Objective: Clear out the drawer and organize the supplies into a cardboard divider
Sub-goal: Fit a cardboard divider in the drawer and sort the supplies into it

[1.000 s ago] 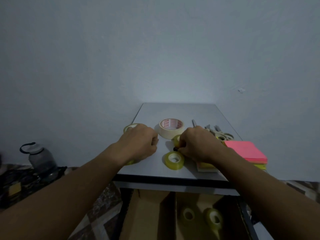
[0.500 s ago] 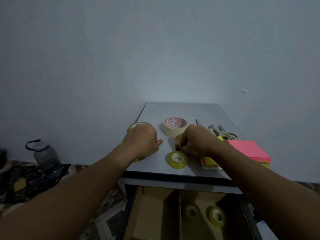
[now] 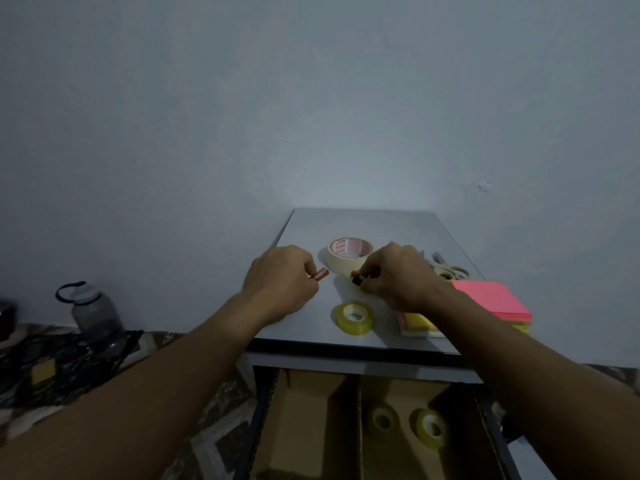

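Left hand (image 3: 280, 277) now pinches an orange piece (image 3: 321, 273), unseen a second ago; right hand (image 3: 398, 275) pinches a black piece (image 3: 356, 280). Both look bound for the divider (image 3: 311, 417)

A beige masking tape roll (image 3: 350, 255) lies flat far on the counter (image 3: 304, 327). A clear tape roll (image 3: 355, 317) lies nearer. Two more rolls (image 3: 382, 419) sit in the cardboard divider (image 3: 360, 441), right of its partition.

We look through one wide-angle camera worn on the head, facing forward and slightly down. Both arms reach away from us to the left hand (image 3: 280, 275) and right hand (image 3: 398, 275), near at mid-frame over a small table (image 3: 381, 226) against the wall (image 3: 311, 98). The cardboard divider (image 3: 311, 420) lies close below, at the bottom edge.
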Tool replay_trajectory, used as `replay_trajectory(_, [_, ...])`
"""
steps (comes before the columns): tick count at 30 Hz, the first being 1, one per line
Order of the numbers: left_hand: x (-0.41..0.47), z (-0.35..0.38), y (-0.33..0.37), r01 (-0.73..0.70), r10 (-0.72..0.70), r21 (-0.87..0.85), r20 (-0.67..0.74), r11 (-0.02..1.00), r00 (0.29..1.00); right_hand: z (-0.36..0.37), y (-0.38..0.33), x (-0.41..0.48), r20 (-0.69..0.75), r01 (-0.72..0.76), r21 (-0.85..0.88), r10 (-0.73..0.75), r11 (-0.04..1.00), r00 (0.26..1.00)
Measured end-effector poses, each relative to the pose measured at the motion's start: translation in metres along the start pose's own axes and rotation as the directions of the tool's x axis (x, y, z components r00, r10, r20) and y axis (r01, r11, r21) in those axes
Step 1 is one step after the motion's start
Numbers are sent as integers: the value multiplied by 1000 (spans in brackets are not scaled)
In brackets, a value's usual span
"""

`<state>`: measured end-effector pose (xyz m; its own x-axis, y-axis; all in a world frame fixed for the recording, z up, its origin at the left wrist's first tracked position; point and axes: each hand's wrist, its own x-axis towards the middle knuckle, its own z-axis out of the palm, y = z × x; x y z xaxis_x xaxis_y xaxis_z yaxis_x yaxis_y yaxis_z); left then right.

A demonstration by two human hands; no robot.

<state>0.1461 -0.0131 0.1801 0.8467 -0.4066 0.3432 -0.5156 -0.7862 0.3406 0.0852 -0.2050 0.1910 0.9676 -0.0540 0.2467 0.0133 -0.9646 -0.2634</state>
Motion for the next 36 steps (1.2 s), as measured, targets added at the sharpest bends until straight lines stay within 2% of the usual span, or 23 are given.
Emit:
replay_trajectory(4, [-17,-27,5,76,-78,-187,-5,979,997,-17,-5,-12,-72,-55,131,65,990,995])
replay_trajectory(10, [-57,-58,4,173,-188,-459,15,872,982,-35,-22,-50,-112,-68,278,102,958,988])
replay_trajectory(16, [-117,-68,0,251,-251,-583,82,773,965,-35,-37,-100,-93,-87,508,155,857,984])
replay_trajectory(20, [-166,-50,2,376,-320,-645,210,665,924,-16,-43,-136,-71,-104,574,176,812,982])
replay_trajectory(23, [-203,-24,4,504,-357,-605,355,617,864,-2,-48,-163,-17,-129,603,174,787,985])
replay_trajectory(26, [-232,7,4,665,-392,-565,539,489,746,9,-50,-184,37,-172,617,189,768,981])
replay_trajectory(27, [-238,16,5,702,-401,-530,580,477,710,12,-50,-190,55,-188,623,197,759,979])
replay_trajectory(29, [-248,32,9,734,-429,-433,610,523,666,17,-50,-200,83,-211,636,206,742,975])
replay_trajectory(34, [-250,71,11,742,-485,-268,614,615,623,23,-51,-214,103,-235,631,220,740,970])
replay_trajectory(36, [-243,96,2,707,-488,-187,603,682,631,24,-51,-218,101,-234,630,221,740,970])
